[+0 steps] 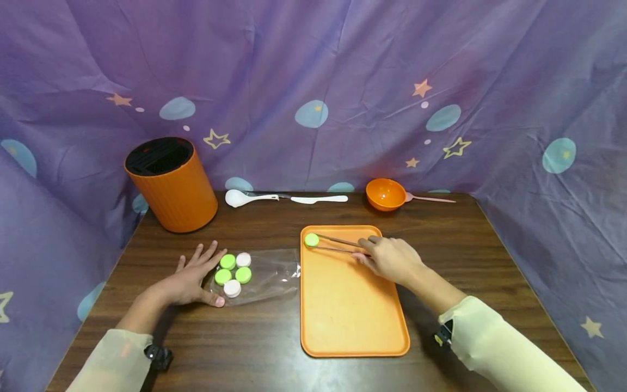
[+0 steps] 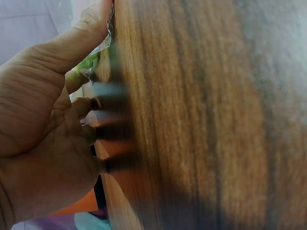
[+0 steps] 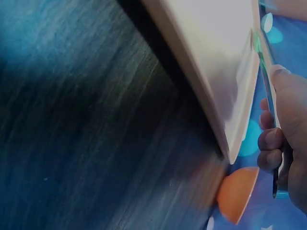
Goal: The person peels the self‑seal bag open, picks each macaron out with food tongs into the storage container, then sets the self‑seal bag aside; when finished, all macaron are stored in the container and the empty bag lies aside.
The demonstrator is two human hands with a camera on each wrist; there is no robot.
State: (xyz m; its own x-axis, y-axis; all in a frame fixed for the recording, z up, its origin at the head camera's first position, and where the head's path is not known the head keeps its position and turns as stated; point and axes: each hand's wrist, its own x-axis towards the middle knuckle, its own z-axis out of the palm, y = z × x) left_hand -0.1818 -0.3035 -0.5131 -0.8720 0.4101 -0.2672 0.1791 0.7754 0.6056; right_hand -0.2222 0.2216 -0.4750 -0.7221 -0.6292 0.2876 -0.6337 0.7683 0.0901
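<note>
Pale sleeves (image 1: 509, 348) cover our forearms; our left hand (image 1: 191, 279) lies with fingers spread and straight, its thumb touching a clear plastic bag (image 1: 274, 267), and three green caps (image 1: 243, 275) and two white caps (image 1: 232, 288) sit just beside it, though we cannot tell whether in the bag or on it; our right hand (image 1: 392, 258) grips metal tongs (image 1: 338, 240), whose tips stand around one green cap (image 1: 311, 240) at the orange tray's (image 1: 352, 310) far left corner; beyond, we see an orange knife block (image 1: 173, 188), a white ladle (image 1: 237, 198), a white knife (image 1: 319, 200) and an orange bowl (image 1: 386, 195).
</note>
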